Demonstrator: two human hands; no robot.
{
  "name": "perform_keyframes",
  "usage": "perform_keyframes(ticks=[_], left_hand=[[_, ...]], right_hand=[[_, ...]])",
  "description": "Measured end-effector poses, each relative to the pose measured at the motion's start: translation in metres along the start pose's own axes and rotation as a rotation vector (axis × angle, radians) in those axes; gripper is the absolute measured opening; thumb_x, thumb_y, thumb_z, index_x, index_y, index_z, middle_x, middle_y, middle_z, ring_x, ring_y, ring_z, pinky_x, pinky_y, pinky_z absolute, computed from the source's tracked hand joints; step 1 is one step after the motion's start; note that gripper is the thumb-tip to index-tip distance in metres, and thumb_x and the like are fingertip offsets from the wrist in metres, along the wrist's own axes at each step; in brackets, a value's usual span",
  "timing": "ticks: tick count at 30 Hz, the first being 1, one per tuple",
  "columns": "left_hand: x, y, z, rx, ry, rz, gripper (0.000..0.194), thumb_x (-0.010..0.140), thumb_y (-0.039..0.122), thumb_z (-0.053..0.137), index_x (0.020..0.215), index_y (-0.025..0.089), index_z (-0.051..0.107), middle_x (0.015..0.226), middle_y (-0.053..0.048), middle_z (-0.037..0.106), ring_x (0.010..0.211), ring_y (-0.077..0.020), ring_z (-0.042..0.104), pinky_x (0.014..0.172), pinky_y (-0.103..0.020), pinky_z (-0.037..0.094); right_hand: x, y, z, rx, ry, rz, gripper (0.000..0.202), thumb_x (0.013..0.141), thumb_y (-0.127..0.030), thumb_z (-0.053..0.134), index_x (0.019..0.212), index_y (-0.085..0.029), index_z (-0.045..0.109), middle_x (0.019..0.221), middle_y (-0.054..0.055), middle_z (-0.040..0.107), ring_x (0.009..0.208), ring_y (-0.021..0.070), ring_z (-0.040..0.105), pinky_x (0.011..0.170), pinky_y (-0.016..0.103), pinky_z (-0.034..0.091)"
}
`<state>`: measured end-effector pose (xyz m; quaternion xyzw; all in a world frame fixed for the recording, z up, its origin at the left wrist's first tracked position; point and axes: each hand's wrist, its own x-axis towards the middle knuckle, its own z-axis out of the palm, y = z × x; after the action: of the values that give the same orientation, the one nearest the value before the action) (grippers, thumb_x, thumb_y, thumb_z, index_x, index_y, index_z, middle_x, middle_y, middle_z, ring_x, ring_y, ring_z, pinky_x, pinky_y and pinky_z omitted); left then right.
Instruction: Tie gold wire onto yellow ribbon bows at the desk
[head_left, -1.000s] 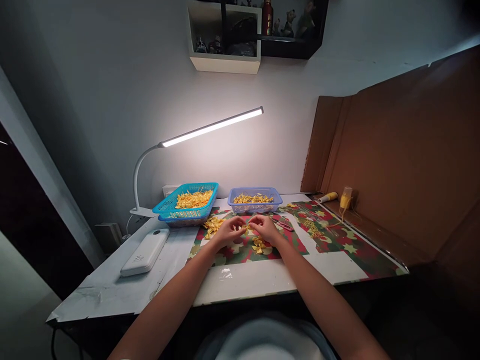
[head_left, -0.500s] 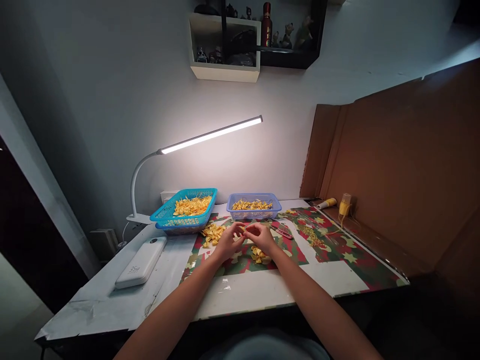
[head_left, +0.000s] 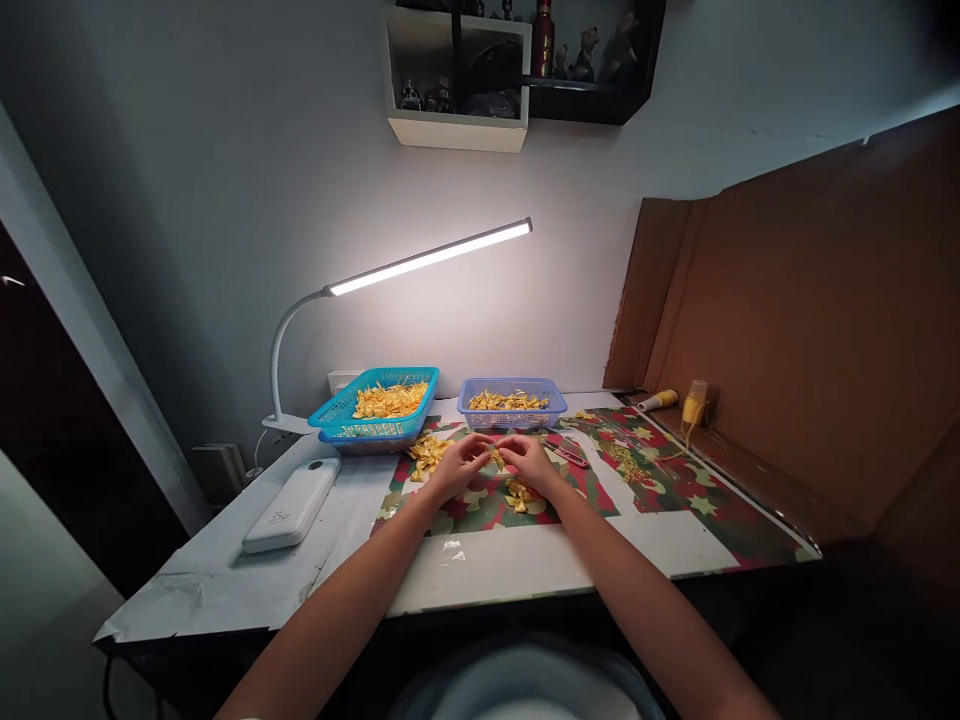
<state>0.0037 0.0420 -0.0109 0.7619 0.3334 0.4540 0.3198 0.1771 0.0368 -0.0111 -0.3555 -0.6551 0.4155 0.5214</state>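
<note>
Over the camouflage-patterned sheet, my left hand (head_left: 460, 468) and my right hand (head_left: 528, 463) meet with fingertips pinched. Between them is a small yellow ribbon-like piece (head_left: 497, 459), partly covered by the fingers. More yellow ribbon-like pieces (head_left: 428, 456) lie in a pile just left of my left hand. A smaller yellow cluster (head_left: 520, 496) rests below my right hand. To the right of that hand lies a pink-handled tool (head_left: 568, 456), perhaps a cutter; its exact kind is unclear.
A turquoise basket (head_left: 330, 416) and a lilac basket (head_left: 513, 384) hold yellow pieces at the back. A lit lamp (head_left: 431, 258) arches above. At left lies a white power bank (head_left: 292, 507). Thin yellow bits (head_left: 627, 464) and yellow thread (head_left: 694, 408) are at right, beside cardboard (head_left: 787, 330).
The camera view has shifted slightly. My fingertips have drawn a little apart, and more of the yellow piece shows between them.
</note>
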Motion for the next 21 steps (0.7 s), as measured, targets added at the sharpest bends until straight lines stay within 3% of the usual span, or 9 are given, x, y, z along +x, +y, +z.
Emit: perform_keyframes(ticks=[5, 10, 21], left_hand=[[-0.001, 0.002, 0.001, 0.092, 0.029, 0.018, 0.017, 0.076, 0.03, 0.06, 0.087, 0.017, 0.056, 0.068, 0.002, 0.059, 0.059, -0.0096, 0.052, 0.055, -0.021, 0.041], [-0.002, 0.007, -0.001, 0.258, 0.035, 0.055, 0.011, 0.078, 0.028, 0.056, 0.081, 0.018, 0.057, 0.065, 0.003, 0.055, 0.06, -0.0101, 0.048, 0.058, -0.022, 0.038], [-0.004, 0.01, 0.0, 0.344, 0.011, 0.068, 0.011, 0.078, 0.03, 0.054, 0.079, 0.02, 0.058, 0.064, 0.003, 0.055, 0.059, -0.0118, 0.047, 0.058, -0.024, 0.038]], right_hand=[[0.0, 0.006, -0.001, -0.223, 0.002, -0.119, 0.011, 0.074, -0.024, 0.054, 0.082, -0.019, 0.059, 0.067, -0.001, 0.061, 0.06, 0.0132, 0.056, 0.058, 0.025, 0.045], [-0.004, 0.002, -0.004, -0.539, -0.045, -0.278, 0.006, 0.075, -0.017, 0.056, 0.078, -0.019, 0.06, 0.076, 0.001, 0.064, 0.069, 0.0142, 0.057, 0.067, 0.026, 0.044], [-0.008, -0.005, -0.004, -0.748, -0.056, -0.289, 0.01, 0.077, -0.012, 0.06, 0.081, -0.02, 0.063, 0.082, 0.002, 0.066, 0.073, 0.0151, 0.056, 0.071, 0.027, 0.039]])
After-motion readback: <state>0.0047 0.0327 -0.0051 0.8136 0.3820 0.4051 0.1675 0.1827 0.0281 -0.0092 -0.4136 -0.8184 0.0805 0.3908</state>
